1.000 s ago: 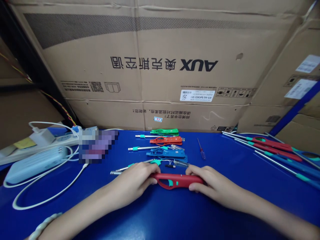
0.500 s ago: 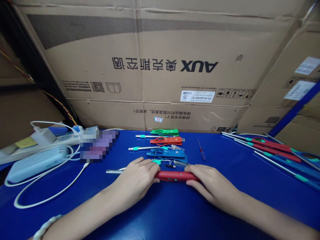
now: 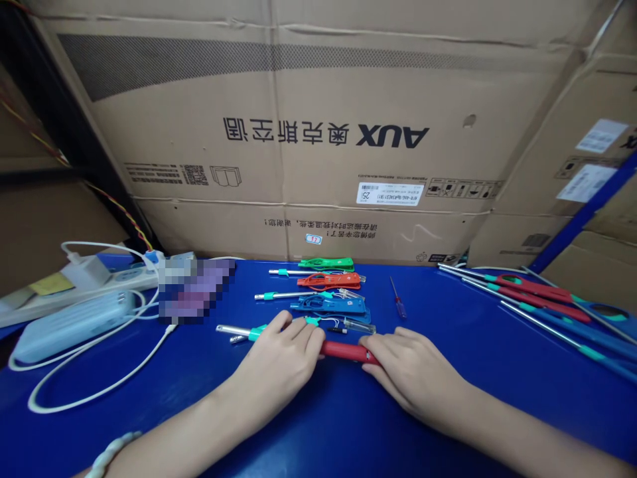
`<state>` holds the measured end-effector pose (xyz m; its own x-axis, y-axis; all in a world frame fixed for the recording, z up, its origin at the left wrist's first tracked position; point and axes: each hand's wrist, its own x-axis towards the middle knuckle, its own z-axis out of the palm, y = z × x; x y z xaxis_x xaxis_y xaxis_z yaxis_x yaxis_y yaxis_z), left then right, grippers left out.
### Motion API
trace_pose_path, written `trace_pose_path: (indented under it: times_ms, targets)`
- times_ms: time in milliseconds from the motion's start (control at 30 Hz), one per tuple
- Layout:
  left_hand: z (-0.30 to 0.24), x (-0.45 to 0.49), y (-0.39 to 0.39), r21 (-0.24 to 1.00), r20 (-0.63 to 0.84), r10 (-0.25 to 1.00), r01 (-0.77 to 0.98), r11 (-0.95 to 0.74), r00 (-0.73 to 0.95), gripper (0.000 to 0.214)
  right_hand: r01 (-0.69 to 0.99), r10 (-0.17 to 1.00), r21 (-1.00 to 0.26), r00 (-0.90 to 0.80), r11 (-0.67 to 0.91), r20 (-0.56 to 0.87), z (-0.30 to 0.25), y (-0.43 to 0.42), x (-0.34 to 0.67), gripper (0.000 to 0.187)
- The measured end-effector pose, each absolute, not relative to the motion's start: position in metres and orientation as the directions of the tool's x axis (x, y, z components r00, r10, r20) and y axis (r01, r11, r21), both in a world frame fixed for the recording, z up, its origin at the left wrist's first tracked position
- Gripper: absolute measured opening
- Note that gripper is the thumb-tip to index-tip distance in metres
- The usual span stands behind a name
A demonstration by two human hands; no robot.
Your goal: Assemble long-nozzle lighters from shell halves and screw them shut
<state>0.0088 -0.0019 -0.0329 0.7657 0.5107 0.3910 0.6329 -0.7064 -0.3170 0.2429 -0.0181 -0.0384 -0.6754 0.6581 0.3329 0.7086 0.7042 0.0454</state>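
A red long-nosed gas lighter (image 3: 343, 350) lies across both hands just above the blue table, its metal nozzle pointing left. My left hand (image 3: 288, 352) is closed round its front part by the teal collar, which shows beyond the fingers. With fingers wrapped round it, my right hand (image 3: 415, 368) grips the handle's right end. Just behind is a blue lighter shell (image 3: 331, 305) with a clear fuel tank (image 3: 359, 325) and a small black igniter part (image 3: 338, 330). Farther back lie an orange-red shell (image 3: 331, 281) and a green shell (image 3: 326, 264), with metal nozzles beside them.
A small purple screwdriver (image 3: 398, 299) lies right of the shells. Several long-nosed lighters (image 3: 542, 312) are spread at the right. On the left are a light-blue power bank (image 3: 74, 326), white cables and a power strip (image 3: 30, 307). A large cardboard box (image 3: 298, 79) stands behind.
The red lighter has turned, its nozzle end now higher and its right end lower. My right hand has slid left, covering more of the handle; the left hand has shifted slightly right.
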Motion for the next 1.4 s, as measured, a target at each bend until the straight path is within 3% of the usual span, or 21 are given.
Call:
trace_pose_path:
  times_ms: [167, 333, 500, 633, 933, 1233, 1400]
  targets:
    - [-0.036, 0.017, -0.009, -0.341, 0.377, 0.49, 0.61, -0.716, 0.786, 0.031, 0.695, 0.641, 0.069, -0.693, 0.716, 0.329, -0.049, -0.02, 0.236, 0.03]
    - [-0.04, 0.021, -0.012, -0.294, 0.395, 0.469, 0.592, -0.75, 0.79, 0.035, 0.708, 0.658, 0.116, -0.695, 0.697, 0.29, -0.053, -0.025, 0.23, 0.013]
    - [-0.032, 0.013, -0.004, -0.205, 0.372, 0.477, 0.572, -0.794, 0.796, 0.019, 0.71, 0.664, 0.149, -0.7, 0.689, 0.262, -0.048, -0.02, 0.235, 0.012]
    - [-0.017, -0.004, 0.01, -0.195, 0.356, 0.556, 0.642, -0.742, 0.751, 0.055, 0.746, 0.695, 0.156, -0.662, 0.648, 0.279, -0.044, -0.01, 0.247, 0.01]
    - [-0.008, -0.026, 0.03, -0.207, 0.215, 0.634, 0.669, -0.713, 0.743, 0.017, 0.74, 0.671, 0.205, -0.669, 0.64, 0.32, -0.038, -0.002, 0.261, 0.011]
    - [-0.019, -0.024, 0.033, -0.322, 0.251, 0.581, 0.633, -0.704, 0.774, 0.013, 0.707, 0.615, 0.245, -0.702, 0.664, 0.359, -0.041, -0.003, 0.26, 0.014]
    - [-0.02, -0.012, 0.018, -0.301, 0.316, 0.496, 0.582, -0.756, 0.808, 0.019, 0.692, 0.602, 0.211, -0.712, 0.691, 0.363, -0.043, -0.008, 0.256, 0.02]
